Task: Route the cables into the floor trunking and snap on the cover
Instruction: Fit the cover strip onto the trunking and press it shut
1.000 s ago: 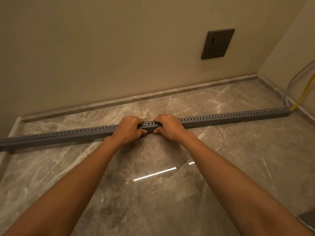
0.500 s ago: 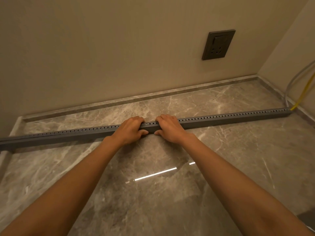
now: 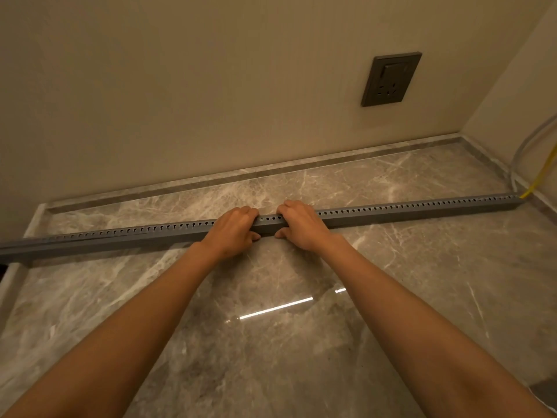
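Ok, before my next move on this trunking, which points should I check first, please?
1. Grip of the left hand on the grey trunking: ok.
2. Grip of the right hand beside it: ok.
3. Trunking lying on the marble floor: ok.
4. Yellow cable reaching the trunking's right end: ok.
5. That cable seated inside: cannot tell.
6. Trunking closed fully along its length: cannot tell.

Left hand [image 3: 232, 233], right hand [image 3: 303, 228] and forearms [image 3: 401, 315] all bare.
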`<move>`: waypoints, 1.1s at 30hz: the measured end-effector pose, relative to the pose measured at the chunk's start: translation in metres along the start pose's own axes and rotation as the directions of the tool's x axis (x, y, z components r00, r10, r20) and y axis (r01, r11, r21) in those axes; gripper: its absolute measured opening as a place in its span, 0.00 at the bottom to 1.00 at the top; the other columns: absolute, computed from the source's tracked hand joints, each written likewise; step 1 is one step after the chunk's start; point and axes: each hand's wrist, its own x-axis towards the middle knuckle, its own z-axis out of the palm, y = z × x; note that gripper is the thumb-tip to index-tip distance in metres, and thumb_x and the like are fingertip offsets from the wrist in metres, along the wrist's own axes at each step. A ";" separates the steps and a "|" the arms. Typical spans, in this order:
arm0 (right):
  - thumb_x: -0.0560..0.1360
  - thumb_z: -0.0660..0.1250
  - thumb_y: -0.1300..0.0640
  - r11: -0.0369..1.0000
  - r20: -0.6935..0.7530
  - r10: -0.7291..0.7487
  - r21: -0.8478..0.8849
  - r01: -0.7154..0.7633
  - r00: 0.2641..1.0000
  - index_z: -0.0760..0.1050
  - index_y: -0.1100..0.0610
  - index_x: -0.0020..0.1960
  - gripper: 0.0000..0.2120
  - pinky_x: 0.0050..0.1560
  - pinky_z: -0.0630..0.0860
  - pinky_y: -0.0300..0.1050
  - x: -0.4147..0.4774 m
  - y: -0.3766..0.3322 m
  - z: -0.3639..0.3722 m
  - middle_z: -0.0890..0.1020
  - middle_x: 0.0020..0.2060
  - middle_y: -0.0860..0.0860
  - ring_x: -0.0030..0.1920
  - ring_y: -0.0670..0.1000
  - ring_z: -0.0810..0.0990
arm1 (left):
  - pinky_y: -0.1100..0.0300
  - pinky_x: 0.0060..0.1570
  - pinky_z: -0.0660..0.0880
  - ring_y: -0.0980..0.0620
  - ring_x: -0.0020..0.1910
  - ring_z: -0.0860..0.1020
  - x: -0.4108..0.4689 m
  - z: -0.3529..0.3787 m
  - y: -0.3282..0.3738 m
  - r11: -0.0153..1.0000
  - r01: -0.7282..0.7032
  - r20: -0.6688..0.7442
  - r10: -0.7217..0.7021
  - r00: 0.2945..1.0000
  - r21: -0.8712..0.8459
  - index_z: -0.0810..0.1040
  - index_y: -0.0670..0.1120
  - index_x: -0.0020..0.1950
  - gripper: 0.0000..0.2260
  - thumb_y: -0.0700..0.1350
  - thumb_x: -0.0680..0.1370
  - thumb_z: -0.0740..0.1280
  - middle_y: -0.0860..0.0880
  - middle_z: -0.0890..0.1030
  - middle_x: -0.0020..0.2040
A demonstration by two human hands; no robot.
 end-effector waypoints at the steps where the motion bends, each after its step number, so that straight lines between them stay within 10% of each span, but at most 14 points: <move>1: 0.73 0.68 0.55 1.000 -0.012 0.012 -0.008 -0.012 1.000 0.71 0.62 0.59 0.18 0.61 0.67 0.50 0.000 -0.002 0.001 0.75 0.58 0.58 0.59 0.57 0.72 | 0.51 0.54 0.72 0.43 0.55 0.75 0.000 -0.002 -0.002 1.000 0.000 0.003 0.000 1.000 -0.027 0.72 0.40 0.60 0.16 0.45 0.76 0.67 0.41 0.77 0.58; 18: 0.76 0.65 0.52 0.993 -0.016 0.108 0.045 -0.107 0.994 0.69 0.59 0.64 0.19 0.71 0.57 0.55 0.012 -0.062 0.017 0.73 0.64 0.57 0.66 0.58 0.67 | 0.53 0.52 0.73 0.45 0.54 0.76 -0.024 -0.020 -0.060 0.977 0.153 0.037 -0.149 0.988 -0.151 0.76 0.42 0.59 0.17 0.48 0.73 0.72 0.43 0.79 0.57; 33: 0.75 0.65 0.55 0.997 0.066 -0.078 0.006 0.078 0.995 0.69 0.62 0.62 0.18 0.61 0.68 0.55 0.034 -0.091 0.018 0.75 0.61 0.60 0.61 0.60 0.72 | 0.50 0.52 0.72 0.41 0.53 0.77 -0.033 -0.016 -0.065 0.981 0.184 -0.019 -0.186 0.982 -0.057 0.76 0.40 0.56 0.14 0.44 0.73 0.70 0.40 0.80 0.54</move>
